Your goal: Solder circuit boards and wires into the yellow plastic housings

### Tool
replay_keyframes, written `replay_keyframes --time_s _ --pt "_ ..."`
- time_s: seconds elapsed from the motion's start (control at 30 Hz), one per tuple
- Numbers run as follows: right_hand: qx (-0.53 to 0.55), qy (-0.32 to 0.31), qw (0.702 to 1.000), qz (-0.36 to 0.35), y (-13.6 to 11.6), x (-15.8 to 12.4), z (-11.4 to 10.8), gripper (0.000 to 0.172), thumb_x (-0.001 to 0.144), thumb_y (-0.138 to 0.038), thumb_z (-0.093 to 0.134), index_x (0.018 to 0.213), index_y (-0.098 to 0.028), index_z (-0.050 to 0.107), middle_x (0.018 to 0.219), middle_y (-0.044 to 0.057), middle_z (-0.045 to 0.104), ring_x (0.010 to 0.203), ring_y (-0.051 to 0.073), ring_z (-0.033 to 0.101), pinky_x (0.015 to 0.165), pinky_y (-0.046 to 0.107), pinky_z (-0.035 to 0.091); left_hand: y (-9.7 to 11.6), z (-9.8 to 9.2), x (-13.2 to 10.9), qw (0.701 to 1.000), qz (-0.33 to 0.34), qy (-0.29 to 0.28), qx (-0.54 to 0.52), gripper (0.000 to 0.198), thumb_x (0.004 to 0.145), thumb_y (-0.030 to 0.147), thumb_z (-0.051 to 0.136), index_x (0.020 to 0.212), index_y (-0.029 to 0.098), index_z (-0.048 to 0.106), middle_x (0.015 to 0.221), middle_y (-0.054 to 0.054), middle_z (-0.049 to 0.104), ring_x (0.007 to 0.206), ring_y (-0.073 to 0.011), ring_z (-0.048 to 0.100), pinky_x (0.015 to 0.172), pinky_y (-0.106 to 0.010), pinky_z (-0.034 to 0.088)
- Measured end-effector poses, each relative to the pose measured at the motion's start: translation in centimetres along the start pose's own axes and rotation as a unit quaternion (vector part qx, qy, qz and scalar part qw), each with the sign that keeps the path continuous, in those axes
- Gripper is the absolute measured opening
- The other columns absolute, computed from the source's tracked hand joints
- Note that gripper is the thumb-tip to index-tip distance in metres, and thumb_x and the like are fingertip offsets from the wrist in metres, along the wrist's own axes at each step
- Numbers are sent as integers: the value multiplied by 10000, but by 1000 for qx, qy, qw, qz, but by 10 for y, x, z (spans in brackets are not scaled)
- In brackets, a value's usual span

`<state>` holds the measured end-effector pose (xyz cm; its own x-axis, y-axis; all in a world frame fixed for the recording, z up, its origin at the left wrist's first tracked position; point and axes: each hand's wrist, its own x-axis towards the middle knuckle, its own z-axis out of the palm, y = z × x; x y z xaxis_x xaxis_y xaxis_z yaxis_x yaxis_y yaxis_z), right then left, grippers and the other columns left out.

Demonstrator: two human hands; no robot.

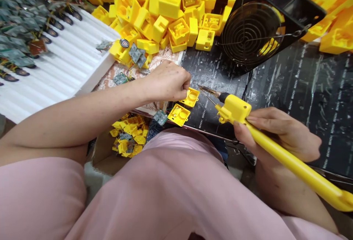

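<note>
My right hand (275,129) is closed round a yellow soldering iron (237,109), whose metal tip points left over the black bench. Fingers curled, my left hand (172,80) is closed above a yellow plastic housing (192,97); what its fingertips pinch, if anything, is hidden. A second yellow housing (179,114) lies open nearer to me, with a round grille inside. Beside it, at the bench edge, is a small circuit board (160,117). Another circuit board (120,78) lies behind my left forearm.
Yellow housings (169,4) are heaped along the back. A black fan (248,34) with a wire guard stands back right. Circuit boards with small speakers cover part of a white foam tray (91,49) on the left. Below the bench, a box (103,155) holds yellow parts.
</note>
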<state>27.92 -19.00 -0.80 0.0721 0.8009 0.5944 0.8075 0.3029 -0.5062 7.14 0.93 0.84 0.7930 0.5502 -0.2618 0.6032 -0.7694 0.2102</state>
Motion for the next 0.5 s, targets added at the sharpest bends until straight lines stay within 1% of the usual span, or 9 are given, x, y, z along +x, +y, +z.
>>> replay_keyframes --time_s 0.07,0.1,0.17,0.23,0.27,0.33,0.4,0.47,0.5 --pt "14 16 999 24 1 -2 2 228 829 -231 826 1001 -311 699 802 -19 758 654 184 714 541 307 555 2 -2 0 1000 -8 -10 17 151 752 272 604 789 203 733 692 4 674 800 -211 696 896 -356 483" --pt "16 26 999 39 1 -2 3 274 828 -228 826 1064 -317 719 852 -11 772 666 189 717 548 317 557 3 -3 0 1000 -12 -15 24 161 757 276 604 801 201 739 707 1 683 804 -214 700 891 -355 487" --pt "20 55 997 52 4 -3 6 434 815 -215 835 1219 -319 716 977 2 790 692 185 728 576 317 575 6 -4 0 999 -20 -25 37 180 768 279 598 824 197 749 734 -2 698 817 -219 708 891 -358 495" --pt "31 82 996 30 8 -3 9 584 779 -174 858 1318 -317 681 1049 -3 791 721 163 739 640 288 605 8 -4 0 998 -22 -32 43 202 784 278 585 848 195 757 758 -4 711 839 -222 717 903 -361 503" --pt "36 91 995 10 10 -3 10 625 763 -155 865 1336 -314 673 1051 -11 792 722 147 739 662 267 610 9 -4 0 998 -21 -35 44 212 794 277 578 860 195 761 770 -4 717 850 -221 720 913 -363 506" --pt "34 102 994 -19 14 -4 12 630 736 -138 878 1313 -306 690 1002 -31 796 694 117 724 658 227 601 8 -6 -1 998 -17 -36 43 222 808 273 570 876 197 766 784 -3 724 875 -220 725 947 -372 508" --pt "29 112 993 -15 17 -7 13 581 732 -148 881 1269 -295 718 952 -38 796 670 104 709 608 204 574 2 -11 -4 999 -13 -26 35 224 816 277 576 899 205 772 806 -3 730 925 -227 728 993 -391 502" --pt "26 129 991 -1 20 -10 12 532 735 -170 880 1233 -290 737 930 -33 797 660 109 705 551 201 538 -8 -19 -11 1000 2 5 20 255 845 306 579 980 215 775 916 -15 748 1038 -252 719 1047 -427 486" --pt "21 139 990 4 22 -12 10 512 736 -183 880 1219 -288 745 927 -29 799 657 116 706 538 207 529 -12 -22 -15 999 19 25 12 289 864 337 582 1049 218 769 1020 -29 751 1118 -274 701 1072 -451 474"
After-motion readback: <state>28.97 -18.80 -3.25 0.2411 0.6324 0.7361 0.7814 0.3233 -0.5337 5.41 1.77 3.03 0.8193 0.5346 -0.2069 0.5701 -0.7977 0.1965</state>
